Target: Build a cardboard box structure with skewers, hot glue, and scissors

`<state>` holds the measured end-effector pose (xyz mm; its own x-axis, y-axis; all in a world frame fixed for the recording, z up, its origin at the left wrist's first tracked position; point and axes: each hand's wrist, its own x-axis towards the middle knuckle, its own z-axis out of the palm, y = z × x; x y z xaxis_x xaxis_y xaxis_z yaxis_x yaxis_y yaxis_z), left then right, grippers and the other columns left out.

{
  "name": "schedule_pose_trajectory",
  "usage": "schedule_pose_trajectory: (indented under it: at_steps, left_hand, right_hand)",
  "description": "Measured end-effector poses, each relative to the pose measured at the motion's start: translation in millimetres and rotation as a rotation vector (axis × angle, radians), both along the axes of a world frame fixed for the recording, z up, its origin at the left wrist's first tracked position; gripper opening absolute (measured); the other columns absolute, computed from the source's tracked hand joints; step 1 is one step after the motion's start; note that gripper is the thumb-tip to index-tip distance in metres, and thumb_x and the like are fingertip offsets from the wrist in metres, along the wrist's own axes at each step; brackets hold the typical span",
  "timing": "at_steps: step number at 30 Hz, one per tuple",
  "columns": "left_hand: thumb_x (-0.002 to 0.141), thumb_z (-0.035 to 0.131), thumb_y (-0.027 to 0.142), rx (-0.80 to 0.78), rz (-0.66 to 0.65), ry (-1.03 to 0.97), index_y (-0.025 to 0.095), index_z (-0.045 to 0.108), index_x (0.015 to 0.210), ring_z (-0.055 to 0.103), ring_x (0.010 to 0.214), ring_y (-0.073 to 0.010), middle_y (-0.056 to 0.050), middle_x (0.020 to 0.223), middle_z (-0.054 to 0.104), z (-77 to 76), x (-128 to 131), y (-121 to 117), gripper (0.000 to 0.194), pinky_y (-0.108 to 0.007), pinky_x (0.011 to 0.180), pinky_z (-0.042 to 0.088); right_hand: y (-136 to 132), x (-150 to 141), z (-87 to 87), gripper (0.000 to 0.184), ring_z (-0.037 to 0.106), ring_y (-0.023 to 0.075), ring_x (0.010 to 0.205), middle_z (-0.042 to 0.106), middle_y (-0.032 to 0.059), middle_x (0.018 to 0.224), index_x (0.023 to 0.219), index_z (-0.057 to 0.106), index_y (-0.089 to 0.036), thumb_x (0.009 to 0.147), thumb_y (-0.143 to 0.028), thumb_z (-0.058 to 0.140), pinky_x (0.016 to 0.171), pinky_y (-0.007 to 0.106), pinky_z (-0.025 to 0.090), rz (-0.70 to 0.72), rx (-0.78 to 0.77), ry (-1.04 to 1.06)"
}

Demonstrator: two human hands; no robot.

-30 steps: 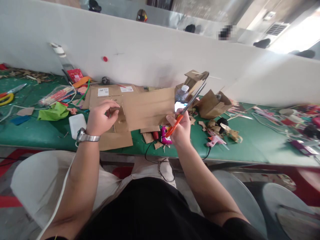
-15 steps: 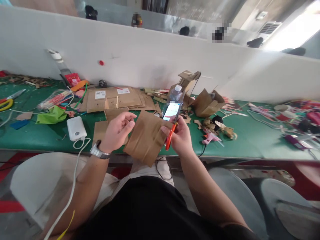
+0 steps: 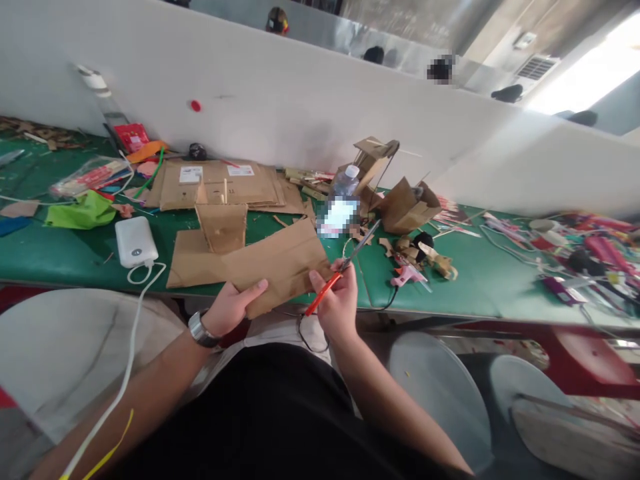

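A rectangular piece of cardboard (image 3: 285, 263) is held up between both hands above the table's front edge. My left hand (image 3: 233, 307) pinches its lower left edge, thumb on top. My right hand (image 3: 340, 297) grips its right end and also holds scissors (image 3: 325, 293) with orange handles, their blades pointing up and away to the right. Behind the left part of the cardboard stands a small cardboard structure (image 3: 221, 223) with upright sticks, on a flat cardboard base (image 3: 193, 260). A phone (image 3: 337, 217) with a lit screen is propped just beyond the piece.
The green table (image 3: 370, 267) carries a white power bank (image 3: 136, 241) with its cable, stacked cardboard (image 3: 215, 187), a clear bottle (image 3: 346, 181), an open cardboard box (image 3: 411, 207) and a pink glue gun (image 3: 409, 275). A white partition (image 3: 280, 100) rises behind. Stools (image 3: 440, 387) stand below.
My left hand was free beside the cardboard and now grips its lower left edge. The cardboard has turned to lie more lengthwise, and the scissors tilt further right. The view has shifted slightly.
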<state>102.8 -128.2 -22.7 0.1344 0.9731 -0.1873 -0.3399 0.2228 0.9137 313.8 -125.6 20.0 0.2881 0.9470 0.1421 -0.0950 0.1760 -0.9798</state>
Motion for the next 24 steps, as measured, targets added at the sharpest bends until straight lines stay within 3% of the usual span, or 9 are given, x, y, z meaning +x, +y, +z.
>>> schedule_pose_trajectory:
  at_steps: [3,7,11,14,17,21,24]
  left_hand:
    - [0.076,0.094,0.052,0.020,0.111,0.014,0.027,0.075,0.131,0.080,0.100,-0.0326,-0.008,0.109,0.084,-3.3,-7,-5,0.063,-0.045,0.079,0.069]
    - [0.075,0.093,0.054,0.000,0.212,-0.016,0.028,0.076,0.125,0.080,0.103,-0.0315,-0.006,0.112,0.083,-5.3,-6,-7,0.059,-0.041,0.075,0.069]
    - [0.069,0.095,0.057,-0.083,0.270,-0.108,0.028,0.075,0.116,0.079,0.084,-0.0261,-0.004,0.112,0.083,-6.2,1,-9,0.059,-0.034,0.056,0.065]
    - [0.069,0.096,0.054,-0.064,0.273,-0.073,0.026,0.075,0.116,0.080,0.086,-0.0268,-0.005,0.113,0.083,-4.1,-10,-6,0.058,-0.035,0.058,0.067]
    - [0.073,0.095,0.047,0.002,0.274,0.006,0.026,0.075,0.113,0.081,0.094,-0.0283,-0.006,0.112,0.083,0.1,-33,1,0.049,-0.035,0.064,0.069]
    - [0.074,0.094,0.042,0.007,0.285,0.006,0.027,0.073,0.118,0.080,0.083,-0.0264,-0.005,0.108,0.082,9.2,-53,6,0.051,-0.030,0.048,0.063]
    - [0.065,0.099,0.041,-0.057,0.245,-0.042,0.024,0.073,0.115,0.078,0.075,-0.0248,-0.006,0.103,0.082,18.1,-50,4,0.059,-0.028,0.043,0.060]
  right_hand:
    - [-7,-7,-7.7,0.048,0.059,0.0109,0.060,0.054,-0.0092,0.081,0.104,0.044,-0.030,0.083,-0.040,0.086,0.054,0.026,0.056,0.121,-0.090,0.068]
    - [-5,-9,-7.3,0.050,0.069,0.0121,0.063,0.064,-0.0070,0.088,0.103,0.045,-0.029,0.082,-0.042,0.089,0.053,0.026,0.058,0.135,-0.100,0.116]
    - [-9,-8,-3.1,0.050,0.057,0.0084,0.051,0.058,-0.0087,0.080,0.102,0.046,-0.029,0.087,-0.054,0.085,0.042,0.021,0.045,0.227,-0.104,0.200]
    - [-25,-5,-6.5,0.047,0.039,0.0065,0.047,0.046,-0.0095,0.072,0.107,0.051,-0.029,0.091,-0.062,0.080,0.041,0.020,0.033,0.442,-0.161,0.217]
    - [-51,2,-15.7,0.044,0.030,0.0077,0.054,0.043,-0.0063,0.077,0.112,0.057,-0.030,0.093,-0.065,0.076,0.048,0.022,0.023,0.654,-0.267,0.252]
    - [-87,12,-20.8,0.045,0.036,0.0137,0.067,0.047,-0.0004,0.091,0.127,0.061,-0.035,0.094,-0.062,0.076,0.059,0.029,0.029,0.727,-0.350,0.137]
    - [-101,14,-14.6,0.040,0.043,0.0193,0.080,0.050,0.0024,0.094,0.122,0.064,-0.035,0.093,-0.060,0.078,0.070,0.034,0.036,0.820,-0.441,0.009]
